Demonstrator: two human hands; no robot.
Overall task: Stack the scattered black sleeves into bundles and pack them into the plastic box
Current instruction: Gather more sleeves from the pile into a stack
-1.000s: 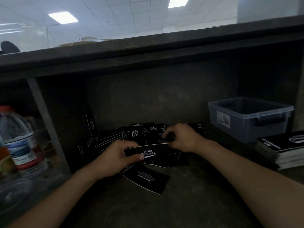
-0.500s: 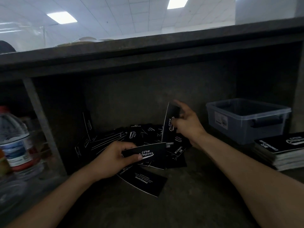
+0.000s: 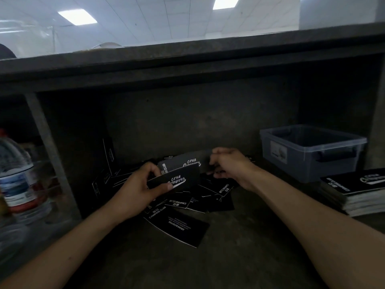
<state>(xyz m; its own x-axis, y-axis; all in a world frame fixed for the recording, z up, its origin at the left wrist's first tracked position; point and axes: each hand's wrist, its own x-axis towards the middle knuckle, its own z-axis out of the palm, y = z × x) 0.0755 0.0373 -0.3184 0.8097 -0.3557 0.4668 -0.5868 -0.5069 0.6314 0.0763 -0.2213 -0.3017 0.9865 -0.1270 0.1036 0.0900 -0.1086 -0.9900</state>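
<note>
By my reading, the packing is sitting at an early stage. The plastic box (image 3: 302,163) is standing against the back wall. Its inside is looking empty, though the dim light and cloudy walls are making that hard to confirm. Just in front and to the right of the box, a finished bundle (image 3: 354,188) is lying squared up, not yet packed. Well to the left of the box, the scattered sleeves (image 3: 210,195) are lying criss-crossed in a loose heap, so much gathering is waiting to be done.

Over that heap the left hand (image 3: 135,188) is gripping a front sleeve (image 3: 179,178), thumb across its face. The right hand (image 3: 229,165), nearer the box, is pinching a second sleeve (image 3: 185,161) just behind the first, and the two are overlapping.

A lone sleeve (image 3: 179,226) is lying apart from the heap, toward the person. A leaning sleeve (image 3: 109,155) is propping itself upright farther left of the box. Farthest from the box, beyond a shelf post (image 3: 48,147), a water bottle (image 3: 16,174) is standing. Nothing is blocking the way between heap and box, but the counter ledge (image 3: 187,59) overhead is limiting headroom.
</note>
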